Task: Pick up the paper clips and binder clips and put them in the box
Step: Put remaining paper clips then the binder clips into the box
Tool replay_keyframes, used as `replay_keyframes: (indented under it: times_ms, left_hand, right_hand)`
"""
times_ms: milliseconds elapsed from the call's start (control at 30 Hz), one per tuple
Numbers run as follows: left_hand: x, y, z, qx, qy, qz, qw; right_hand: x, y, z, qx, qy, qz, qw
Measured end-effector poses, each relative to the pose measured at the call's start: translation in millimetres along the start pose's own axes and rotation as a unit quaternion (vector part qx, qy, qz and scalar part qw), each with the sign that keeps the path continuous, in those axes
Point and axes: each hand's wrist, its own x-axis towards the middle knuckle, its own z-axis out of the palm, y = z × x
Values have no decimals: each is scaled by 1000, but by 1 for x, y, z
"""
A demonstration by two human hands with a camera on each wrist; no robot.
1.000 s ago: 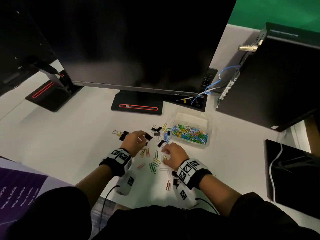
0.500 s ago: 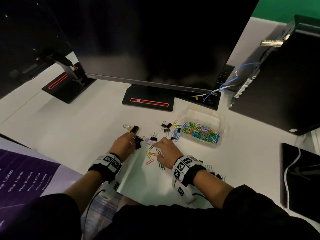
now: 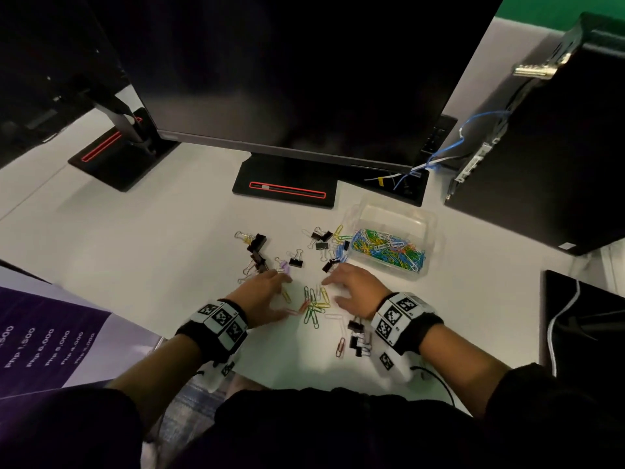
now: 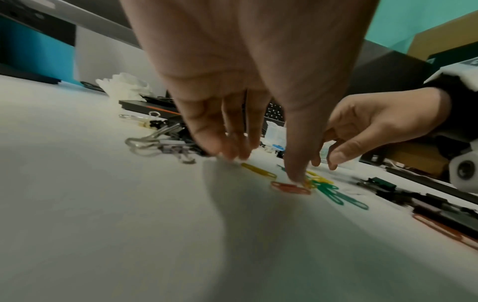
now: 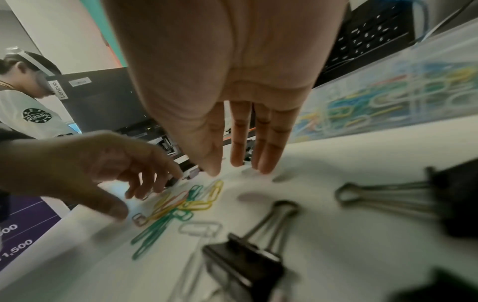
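Both hands low over white tabletop (image 3: 135,252), fingers extended, grasping nothing. Left hand (image 3: 262,296) fingertips (image 4: 297,177) touching orange paper clip (image 4: 289,188); right hand (image 3: 355,292) just beside small cluster of paper clips (image 3: 314,304). Clear box (image 3: 392,214) toward tabletop's far right, part-filled with coloured clips (image 3: 389,250). Binder clips (image 3: 296,262) scattered near box and left hand; more (image 3: 358,340) by right wrist. Black monitor (image 3: 287,79) along far edge, computer tower (image 3: 554,147) at right.
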Motion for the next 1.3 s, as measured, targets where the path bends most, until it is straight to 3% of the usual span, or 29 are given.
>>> replay_keyframes:
  times_ms: [233,600,767,967,1300]
  left_hand:
    - [11,11,13,-49,-18,-40,998]
    - [27,34,17,-117,-22,-6,993]
    - [28,26,20,-19,-62,28,997]
    - [41,36,15,-52,-59,32,996]
    - [41,39,13,-82,-59,46,994]
  right_hand:
    - [-18,-1,6,-7,-74,54,996]
    - [-13,-4,-3,-4,-49,62,997]
    - [-39,-7,-8,-129,-98,-23,987]
    - [-45,-12,8,-145,-142,-38,978]
    - [-32,-6,7,-74,-58,30,995]
